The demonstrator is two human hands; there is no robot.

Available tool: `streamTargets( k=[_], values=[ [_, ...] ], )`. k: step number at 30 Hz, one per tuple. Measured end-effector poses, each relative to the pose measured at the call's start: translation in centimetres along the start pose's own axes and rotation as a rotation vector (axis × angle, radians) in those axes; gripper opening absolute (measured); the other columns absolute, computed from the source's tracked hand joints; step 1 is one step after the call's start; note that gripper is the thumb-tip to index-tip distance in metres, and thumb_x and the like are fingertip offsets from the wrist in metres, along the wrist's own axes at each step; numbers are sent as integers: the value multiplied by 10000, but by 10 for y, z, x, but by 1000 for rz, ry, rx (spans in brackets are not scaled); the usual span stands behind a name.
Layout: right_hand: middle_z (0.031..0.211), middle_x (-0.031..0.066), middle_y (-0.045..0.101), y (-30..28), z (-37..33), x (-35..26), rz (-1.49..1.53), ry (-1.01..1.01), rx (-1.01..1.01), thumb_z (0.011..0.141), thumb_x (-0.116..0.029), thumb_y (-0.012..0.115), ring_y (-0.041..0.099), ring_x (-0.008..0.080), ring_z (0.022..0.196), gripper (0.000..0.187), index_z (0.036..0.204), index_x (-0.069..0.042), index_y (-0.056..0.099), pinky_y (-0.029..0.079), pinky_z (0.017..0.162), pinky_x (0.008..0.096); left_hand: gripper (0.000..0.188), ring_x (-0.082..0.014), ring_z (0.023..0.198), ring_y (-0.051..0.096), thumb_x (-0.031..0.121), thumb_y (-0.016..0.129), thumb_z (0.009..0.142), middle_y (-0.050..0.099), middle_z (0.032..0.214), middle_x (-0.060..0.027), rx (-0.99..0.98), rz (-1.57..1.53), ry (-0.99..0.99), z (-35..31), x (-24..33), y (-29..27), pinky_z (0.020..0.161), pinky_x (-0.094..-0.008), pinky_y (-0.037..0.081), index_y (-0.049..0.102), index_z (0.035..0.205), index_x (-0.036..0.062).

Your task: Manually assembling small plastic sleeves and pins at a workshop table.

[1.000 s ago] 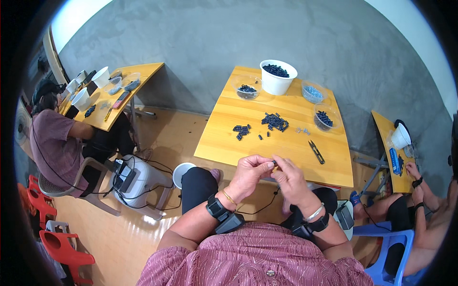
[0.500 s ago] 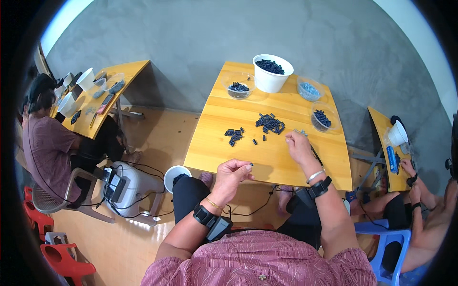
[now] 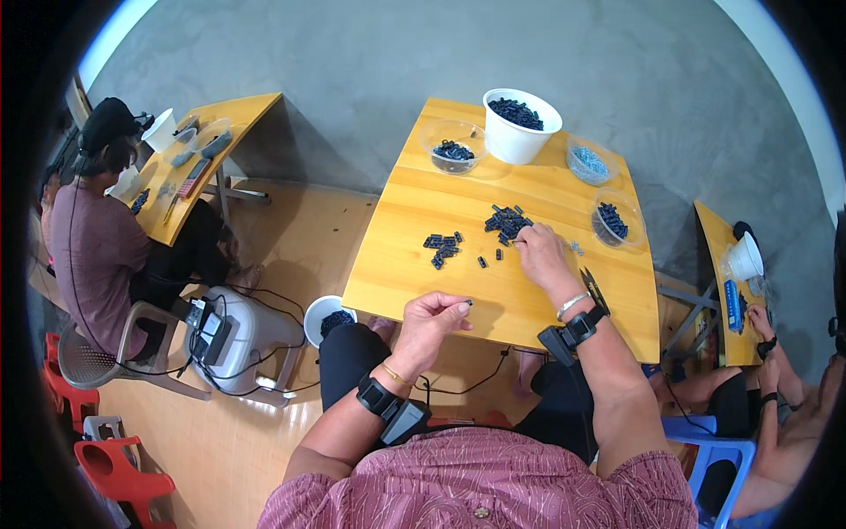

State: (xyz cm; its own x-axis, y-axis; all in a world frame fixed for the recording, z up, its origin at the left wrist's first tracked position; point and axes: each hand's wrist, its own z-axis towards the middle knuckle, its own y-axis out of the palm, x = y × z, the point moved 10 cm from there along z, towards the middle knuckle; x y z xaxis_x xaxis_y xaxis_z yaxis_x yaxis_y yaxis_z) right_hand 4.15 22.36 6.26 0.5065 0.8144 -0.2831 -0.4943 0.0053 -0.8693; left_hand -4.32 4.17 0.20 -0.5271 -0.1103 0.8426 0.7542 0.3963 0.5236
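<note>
My left hand (image 3: 425, 333), held over the table's near edge, pinches a small black plastic piece (image 3: 469, 302) between thumb and finger. The fingertips of my right hand (image 3: 544, 258) are drawn together at the right side of a pile of similar black pieces (image 3: 505, 219); whatever is between them is hidden. A smaller cluster of black pieces (image 3: 441, 249) lies left of the pile, with two loose ones nearer to me. Tiny silvery parts (image 3: 576, 248) sit just right of my right hand. Beside that wrist is a slim black tool (image 3: 592, 284).
On the yellow table (image 3: 388, 264), a white bucket (image 3: 522, 143) of black pieces stands at the back among clear tubs, one holding bluish-silver bits (image 3: 589, 165). Another white bucket (image 3: 312, 323) is by my left knee. Co-workers sit at tables left and right.
My right hand has moved from beside the silvery parts leftward to the pile's edge. My left hand keeps its pinch nearly in place. The view has shifted slightly.
</note>
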Motion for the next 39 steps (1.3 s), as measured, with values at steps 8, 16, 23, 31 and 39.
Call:
streamTargets(
  k=[8, 16, 23, 31, 39],
  values=[
    [749, 47, 549, -40, -50, -46, 839, 184, -108, 780, -4, 565, 536, 111, 613, 56, 809, -12, 517, 442, 582, 221, 83, -157, 714, 574, 41, 559, 836, 597, 781, -69, -142, -222, -20, -17, 18, 32, 695, -312, 507, 601, 898, 6],
    [766, 51, 556, -83, -91, -105, 1463, 124, -163, 835, -32, 553, 558, 123, 670, 73, 890, -1, 516, 465, 631, 239, 101, -144, 733, 577, 51, 562, 834, 605, 817, -66, -329, -274, 39, -47, 42, 73, 701, -333, 525, 602, 918, 13],
    [777, 64, 572, -96, -98, -117, 1506, 51, -140, 836, -18, 549, 571, 128, 680, 66, 893, 3, 523, 483, 644, 245, 110, -150, 726, 599, 37, 563, 830, 619, 815, -81, -342, -195, 101, -62, 57, 88, 692, -319, 529, 604, 928, 8],
    [762, 36, 563, -97, -98, -121, 1487, 46, -132, 825, -16, 566, 573, 105, 665, 61, 867, -3, 522, 474, 624, 221, 109, -161, 714, 605, 37, 567, 828, 620, 782, -83, -330, -120, 131, -67, 61, 91, 684, -305, 524, 612, 923, 9],
    [741, 44, 567, -93, -101, -118, 1534, 86, -135, 826, -23, 566, 581, 117, 657, 60, 862, -4, 522, 488, 622, 234, 99, -180, 703, 606, 42, 573, 825, 613, 760, -85, -335, -122, 116, -66, 59, 92, 664, -304, 518, 614, 907, 4]
  ],
)
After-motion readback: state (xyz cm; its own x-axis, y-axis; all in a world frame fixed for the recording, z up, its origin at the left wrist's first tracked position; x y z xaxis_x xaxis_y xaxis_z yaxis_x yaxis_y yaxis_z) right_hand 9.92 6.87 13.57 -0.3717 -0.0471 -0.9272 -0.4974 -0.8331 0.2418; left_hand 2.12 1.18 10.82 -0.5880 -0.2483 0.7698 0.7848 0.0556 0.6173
